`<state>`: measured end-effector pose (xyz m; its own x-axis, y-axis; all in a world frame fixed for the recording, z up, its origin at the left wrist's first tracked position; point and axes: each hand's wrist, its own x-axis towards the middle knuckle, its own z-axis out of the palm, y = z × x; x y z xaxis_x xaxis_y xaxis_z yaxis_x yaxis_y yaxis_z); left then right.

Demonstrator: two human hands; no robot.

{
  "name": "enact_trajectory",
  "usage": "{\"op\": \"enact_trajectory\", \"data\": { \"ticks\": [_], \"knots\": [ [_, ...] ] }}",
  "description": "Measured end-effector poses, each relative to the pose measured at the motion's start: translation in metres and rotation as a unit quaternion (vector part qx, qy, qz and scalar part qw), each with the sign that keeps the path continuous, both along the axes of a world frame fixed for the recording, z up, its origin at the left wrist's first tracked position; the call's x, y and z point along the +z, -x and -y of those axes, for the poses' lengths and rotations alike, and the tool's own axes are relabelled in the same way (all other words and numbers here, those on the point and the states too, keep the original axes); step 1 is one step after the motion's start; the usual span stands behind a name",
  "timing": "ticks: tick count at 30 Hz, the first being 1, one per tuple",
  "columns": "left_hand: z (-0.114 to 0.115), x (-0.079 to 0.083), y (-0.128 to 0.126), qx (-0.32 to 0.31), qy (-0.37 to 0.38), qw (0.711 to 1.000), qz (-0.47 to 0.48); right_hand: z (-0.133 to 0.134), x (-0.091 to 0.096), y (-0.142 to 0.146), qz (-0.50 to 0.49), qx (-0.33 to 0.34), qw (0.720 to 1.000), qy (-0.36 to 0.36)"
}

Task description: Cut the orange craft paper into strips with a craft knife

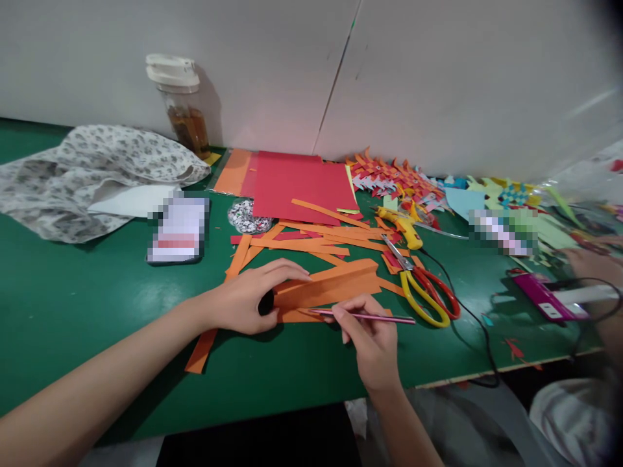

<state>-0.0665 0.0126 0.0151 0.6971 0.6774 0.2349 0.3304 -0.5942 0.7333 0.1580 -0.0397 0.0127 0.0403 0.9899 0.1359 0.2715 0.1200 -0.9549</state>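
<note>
My left hand (253, 295) lies on the left end of a folded stack of orange paper (331, 288) and pins it to the green table (97, 305), fingers stretched over the paper. My right hand (370, 337) pinches a thin pink pencil (370, 316), whose tip touches the lower edge of the orange paper. Loose orange strips (302, 243) lie scattered behind and to the left of the stack. Yellow-and-red scissors (423, 288) rest just right of the paper.
Red sheets (302, 185), a yellow glue gun (402, 227) with black cord, a bag of googly eyes (248, 217), a phone (180, 230), patterned cloth (97, 175) and a jar (182, 104) stand behind. Woven paper pieces (394, 178) lie back right. Another person's hand (591, 263) is at the right by a pink device (545, 298).
</note>
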Motion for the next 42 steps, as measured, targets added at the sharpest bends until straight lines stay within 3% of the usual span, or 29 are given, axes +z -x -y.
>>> {"op": "enact_trajectory", "data": {
  "ticks": [7,11,18,23,28,33,42],
  "knots": [
    [0.001,0.001,0.001,0.0,-0.002,1.0,-0.002,-0.002,-0.004,-0.007,-0.063,-0.079,0.993,-0.054],
    [0.0,0.001,-0.001,0.0,-0.002,1.0,0.002,0.003,-0.004,-0.004,-0.061,-0.04,0.995,-0.073],
    [0.0,0.0,0.0,-0.003,-0.001,1.0,0.005,0.005,0.004,0.005,0.056,0.043,0.997,-0.03],
    [0.001,0.0,0.0,0.0,-0.005,1.0,0.005,0.004,0.006,0.006,0.074,0.053,0.996,-0.014],
    [0.001,0.0,-0.001,-0.001,-0.006,1.0,0.002,0.002,0.001,0.003,0.039,0.018,0.999,-0.01],
    [0.001,0.001,-0.001,-0.003,-0.005,1.0,0.001,-0.001,-0.003,-0.004,-0.017,-0.052,0.997,-0.054],
    [0.0,0.001,0.0,-0.003,-0.008,1.0,0.008,0.003,0.004,0.002,0.081,0.067,0.994,-0.036]
  ]
}}
